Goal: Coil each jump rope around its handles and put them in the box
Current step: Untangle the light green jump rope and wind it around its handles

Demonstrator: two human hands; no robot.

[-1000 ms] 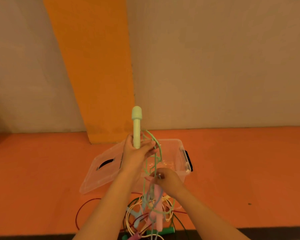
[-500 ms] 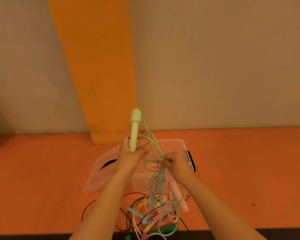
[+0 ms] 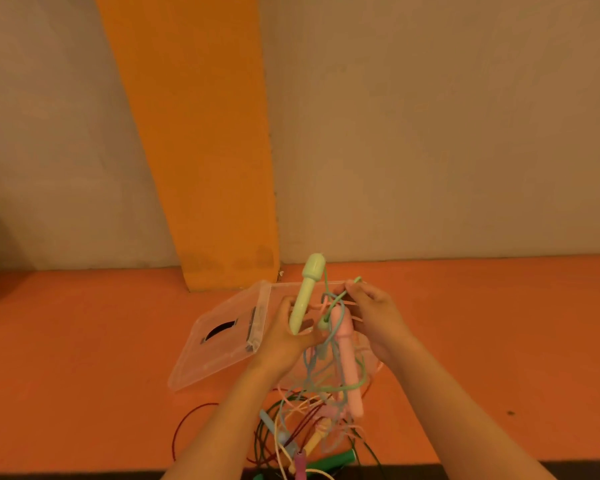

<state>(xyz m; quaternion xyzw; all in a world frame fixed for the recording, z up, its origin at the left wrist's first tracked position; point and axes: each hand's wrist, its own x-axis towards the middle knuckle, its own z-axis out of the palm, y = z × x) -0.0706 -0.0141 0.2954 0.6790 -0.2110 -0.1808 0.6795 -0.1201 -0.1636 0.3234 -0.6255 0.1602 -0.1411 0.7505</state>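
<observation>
- Lid (image 3: 219,344): clear plastic, leaning against the left side of the box (image 3: 288,285). The box is open, and what is inside it cannot be told.
- Left hand (image 3: 286,337): just in front of the box, fingers curled round the lower end of the pale green handle (image 3: 307,294). The handle tilts slightly, with its knob above the box's far rim.
- Right hand (image 3: 374,317): over the box, thumb and fingertips pinching the green cord (image 3: 353,284), drawn up into a short loop.
- Pink handle (image 3: 349,372): hangs in front of the box, apparently caught in the green loops.
- Step in hand, by judgement: sorting the green rope out for coiling. No turns are seen on the handle yet.
- Next move calls for freeing the green cord from the pink handle before winding, or the two will bind.
- Tangle of ropes (image 3: 302,427): on the near side of the box, several colours, uncoiled.
- Surface (image 3: 84,341): orange, carrying the box and the ropes.
- Room: behind the box stands a beige wall (image 3: 447,133) with an orange stripe (image 3: 194,133).
</observation>
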